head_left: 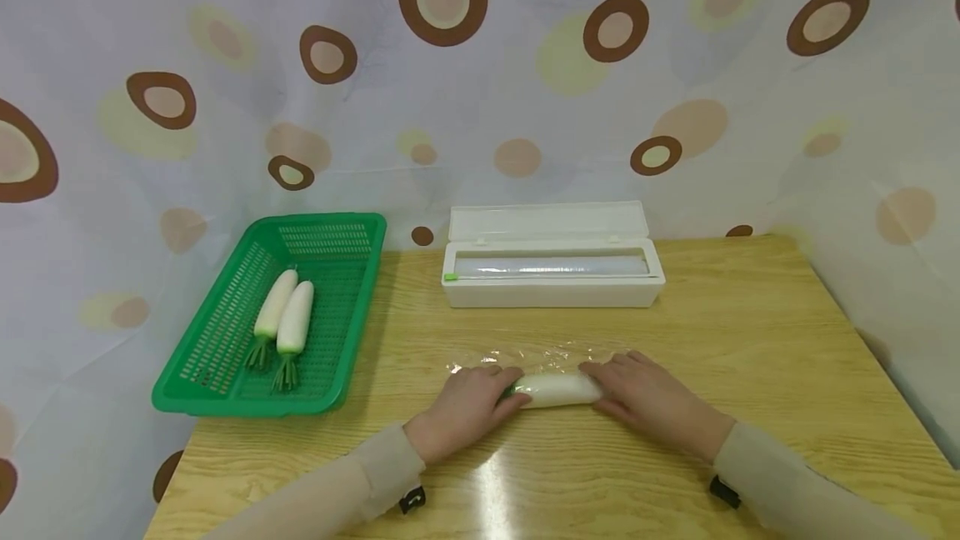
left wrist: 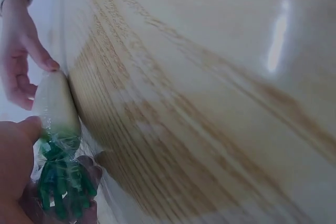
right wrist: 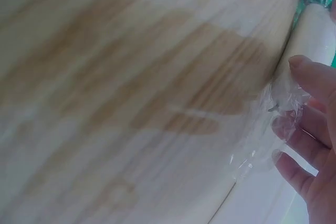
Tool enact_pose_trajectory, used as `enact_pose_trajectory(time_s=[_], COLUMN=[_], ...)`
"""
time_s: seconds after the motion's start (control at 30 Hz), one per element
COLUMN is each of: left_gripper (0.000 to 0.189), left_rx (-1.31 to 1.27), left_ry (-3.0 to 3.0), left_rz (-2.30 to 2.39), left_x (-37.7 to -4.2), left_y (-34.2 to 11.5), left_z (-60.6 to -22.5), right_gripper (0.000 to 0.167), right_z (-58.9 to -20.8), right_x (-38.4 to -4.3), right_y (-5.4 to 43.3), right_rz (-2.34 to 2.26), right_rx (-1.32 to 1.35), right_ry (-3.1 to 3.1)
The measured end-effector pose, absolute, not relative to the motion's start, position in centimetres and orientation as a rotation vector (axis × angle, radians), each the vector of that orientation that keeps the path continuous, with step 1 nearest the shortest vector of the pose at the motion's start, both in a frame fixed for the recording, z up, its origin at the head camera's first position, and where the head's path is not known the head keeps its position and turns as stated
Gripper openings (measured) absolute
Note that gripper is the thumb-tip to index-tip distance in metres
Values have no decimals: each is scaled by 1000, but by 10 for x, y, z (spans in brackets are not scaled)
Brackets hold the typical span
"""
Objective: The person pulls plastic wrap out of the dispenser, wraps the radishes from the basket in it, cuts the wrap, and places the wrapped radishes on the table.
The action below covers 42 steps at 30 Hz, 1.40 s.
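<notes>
A white radish (head_left: 558, 390) lies crosswise on the table in clear plastic wrap (head_left: 558, 357), which spreads out behind it. My left hand (head_left: 468, 407) grips its left end, thumb on the near side. In the left wrist view that end shows trimmed green stalks (left wrist: 65, 182) under crinkled film. My right hand (head_left: 656, 402) holds the tapered right end. The right wrist view shows its thumb on the radish (right wrist: 310, 40) and its fingers curled by loose film at the tip. The fingers partly hide both ends.
A green plastic basket (head_left: 367, 307) at the left holds two more white radishes (head_left: 296, 319) with green stalks. Behind the hands stands a white wrap dispenser box (head_left: 555, 294), lid raised, with a film roll (head_left: 551, 265) inside. A patterned curtain (head_left: 517, 90) hangs behind the wooden table (head_left: 765, 340).
</notes>
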<state>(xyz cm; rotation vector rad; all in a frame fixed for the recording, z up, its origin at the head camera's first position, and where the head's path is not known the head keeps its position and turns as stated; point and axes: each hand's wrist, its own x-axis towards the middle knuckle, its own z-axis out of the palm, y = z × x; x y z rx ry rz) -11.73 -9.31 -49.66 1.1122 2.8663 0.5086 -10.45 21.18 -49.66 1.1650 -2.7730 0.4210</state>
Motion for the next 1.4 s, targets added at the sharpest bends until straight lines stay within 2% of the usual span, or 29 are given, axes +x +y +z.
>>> enact_pose_trajectory(time_s=[0.13,0.23,0.37,0.6,0.8,1.03,1.23,1.4], left_gripper=[30,33,35,36,50,60,60,50], left_rx=[1071,1052,1115,1340,1272,1242,1201,1119], left_ry=[2900,2987,3068,2941,2890,2892,2893,2831], left_rz=[455,282,120,295,392,226,335,516], left_x=[-116,-114,-116,-121,-123,-133,-141,-148], left_y=[-93,-93,-87,-70,-74,-74,-75,-76], left_z=[-494,-490,-483,-484,-493,-494,-495,-493], right_gripper=[28,24,22,26,28,14,24,22], right_z=[-499,-499,-496,-497,-498,-495,-497,-498], right_x=[-109,-112,-118,-124,-124,-129,-134,-141], right_y=[211,211,212,214,215,214,211,210], right_rz=[485,508,542,536,519,575,434,384], right_rx=[1139,1161,1180,1230,1195,1115,1153,1133], right_ry=[-2781,-2757,-2769,-2683,-2690,-2718,-2616,-2599])
